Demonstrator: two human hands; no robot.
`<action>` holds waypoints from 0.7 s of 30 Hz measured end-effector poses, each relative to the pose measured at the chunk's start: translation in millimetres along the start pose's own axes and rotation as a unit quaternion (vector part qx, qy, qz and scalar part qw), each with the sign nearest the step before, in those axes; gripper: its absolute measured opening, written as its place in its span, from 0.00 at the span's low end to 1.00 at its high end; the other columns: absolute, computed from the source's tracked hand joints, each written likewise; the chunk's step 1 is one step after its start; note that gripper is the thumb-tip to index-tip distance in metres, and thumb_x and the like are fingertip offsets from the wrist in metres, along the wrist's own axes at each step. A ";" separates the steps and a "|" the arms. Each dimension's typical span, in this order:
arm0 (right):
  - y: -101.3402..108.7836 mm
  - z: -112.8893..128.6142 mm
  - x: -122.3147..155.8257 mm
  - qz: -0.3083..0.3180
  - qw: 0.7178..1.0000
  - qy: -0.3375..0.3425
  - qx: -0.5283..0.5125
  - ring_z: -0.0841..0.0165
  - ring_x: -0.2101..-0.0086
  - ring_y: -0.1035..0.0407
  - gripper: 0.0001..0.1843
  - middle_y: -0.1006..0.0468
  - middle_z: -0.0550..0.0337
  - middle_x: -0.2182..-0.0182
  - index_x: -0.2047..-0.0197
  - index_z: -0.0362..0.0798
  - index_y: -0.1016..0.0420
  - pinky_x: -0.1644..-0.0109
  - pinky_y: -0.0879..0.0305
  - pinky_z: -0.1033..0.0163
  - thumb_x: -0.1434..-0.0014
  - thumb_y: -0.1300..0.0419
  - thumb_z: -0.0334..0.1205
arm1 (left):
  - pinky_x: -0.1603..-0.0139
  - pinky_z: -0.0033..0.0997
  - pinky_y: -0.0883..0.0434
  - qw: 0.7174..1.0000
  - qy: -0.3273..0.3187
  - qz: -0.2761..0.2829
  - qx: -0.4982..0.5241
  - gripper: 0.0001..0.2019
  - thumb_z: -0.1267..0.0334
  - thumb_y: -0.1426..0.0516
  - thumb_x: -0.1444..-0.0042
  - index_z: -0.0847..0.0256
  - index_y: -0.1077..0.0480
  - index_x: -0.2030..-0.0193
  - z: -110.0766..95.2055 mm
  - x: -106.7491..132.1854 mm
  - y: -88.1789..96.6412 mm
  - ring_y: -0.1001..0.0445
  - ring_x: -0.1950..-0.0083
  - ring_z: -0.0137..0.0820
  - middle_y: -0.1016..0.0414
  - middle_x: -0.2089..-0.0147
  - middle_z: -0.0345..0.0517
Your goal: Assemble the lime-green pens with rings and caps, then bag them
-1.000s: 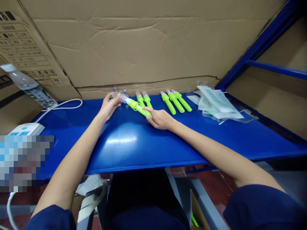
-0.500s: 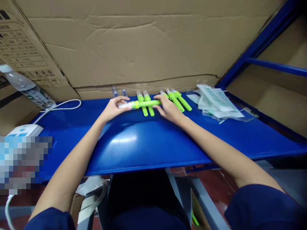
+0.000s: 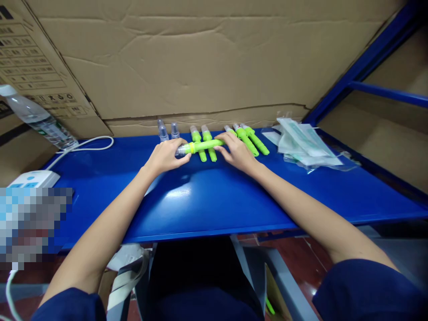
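A lime-green pen-shaped device (image 3: pixel 200 146) with a clear tip lies crosswise, held between both hands above the blue shelf (image 3: pixel 207 196). My left hand (image 3: pixel 165 156) pinches its clear end; my right hand (image 3: pixel 238 153) grips its green end. Under it lie two more green devices (image 3: pixel 204 141) pointing away from me. Right of my right hand are three others (image 3: pixel 250 138). Two small clear caps (image 3: pixel 169 130) stand just behind my left hand.
A stack of clear sealed pouches (image 3: pixel 304 143) lies at the right. A water bottle (image 3: pixel 36 118) leans at far left beside a white cable (image 3: pixel 85 145) and a white box (image 3: pixel 31 179). Cardboard boxes (image 3: pixel 200 62) wall the back.
The held green device swung from a diagonal to lying crosswise over the row. My right hand moved up and right to its green end; my left hand slid in closer and closed on the clear end.
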State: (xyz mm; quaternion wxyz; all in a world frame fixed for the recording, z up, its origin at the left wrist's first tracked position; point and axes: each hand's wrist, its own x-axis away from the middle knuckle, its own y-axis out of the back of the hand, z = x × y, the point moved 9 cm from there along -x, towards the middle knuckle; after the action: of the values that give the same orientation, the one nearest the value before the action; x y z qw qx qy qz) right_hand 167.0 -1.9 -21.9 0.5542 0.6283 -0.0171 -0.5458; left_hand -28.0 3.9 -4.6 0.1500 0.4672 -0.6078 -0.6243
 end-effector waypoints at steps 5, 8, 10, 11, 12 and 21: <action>-3.1 5.6 0.9 0.002 1.000 0.021 0.009 0.52 0.51 0.26 0.22 0.22 0.42 0.54 0.47 0.45 0.30 0.47 0.29 0.45 0.28 0.52 0.54 | 0.61 0.35 0.29 0.998 0.033 -0.020 -0.045 0.20 0.49 0.43 0.45 0.58 0.26 0.50 2.9 1.3 7.3 0.18 0.56 0.46 0.17 0.55 0.48; -4.3 6.3 2.0 -0.001 1.000 0.028 0.009 0.52 0.53 0.26 0.23 0.22 0.42 0.55 0.48 0.45 0.30 0.48 0.28 0.46 0.28 0.53 0.55 | 0.62 0.34 0.30 0.998 0.035 -0.021 -0.048 0.20 0.48 0.42 0.45 0.57 0.26 0.51 5.4 0.9 6.2 0.18 0.56 0.46 0.17 0.56 0.48; -6.4 5.0 3.0 0.001 1.000 0.028 0.003 0.52 0.54 0.26 0.22 0.22 0.43 0.56 0.48 0.46 0.30 0.49 0.28 0.45 0.28 0.53 0.55 | 0.62 0.33 0.31 0.998 0.033 -0.021 -0.049 0.20 0.47 0.42 0.45 0.57 0.25 0.52 6.6 0.5 5.0 0.18 0.57 0.44 0.17 0.57 0.48; -7.5 4.2 3.6 0.003 1.000 0.027 0.000 0.52 0.54 0.26 0.21 0.22 0.43 0.56 0.48 0.47 0.30 0.49 0.28 0.45 0.28 0.52 0.55 | 0.63 0.32 0.31 0.998 0.032 -0.021 -0.050 0.20 0.47 0.41 0.46 0.57 0.25 0.52 6.8 0.4 4.6 0.19 0.58 0.43 0.17 0.57 0.47; -8.6 3.3 4.1 0.004 1.000 0.026 -0.004 0.52 0.54 0.26 0.21 0.22 0.43 0.56 0.48 0.47 0.31 0.49 0.29 0.44 0.28 0.52 0.55 | 0.63 0.32 0.32 0.998 0.030 -0.021 -0.050 0.20 0.46 0.41 0.46 0.56 0.25 0.53 6.7 0.2 4.2 0.19 0.59 0.43 0.17 0.58 0.47; -13.8 5.7 5.7 0.029 0.999 0.044 -0.007 0.52 0.54 0.26 0.22 0.22 0.42 0.56 0.47 0.45 0.32 0.49 0.29 0.45 0.27 0.56 0.53 | 0.64 0.32 0.34 0.999 -0.007 0.003 -0.043 0.22 0.50 0.41 0.46 0.54 0.25 0.46 0.1 1.1 4.5 0.19 0.60 0.42 0.17 0.56 0.47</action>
State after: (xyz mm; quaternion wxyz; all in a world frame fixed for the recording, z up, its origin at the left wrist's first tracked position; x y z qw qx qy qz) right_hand 157.2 -4.0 -34.4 0.5743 0.6471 -0.0068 -0.5014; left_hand -30.4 2.2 -1.0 0.1676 0.4540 -0.5833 -0.6524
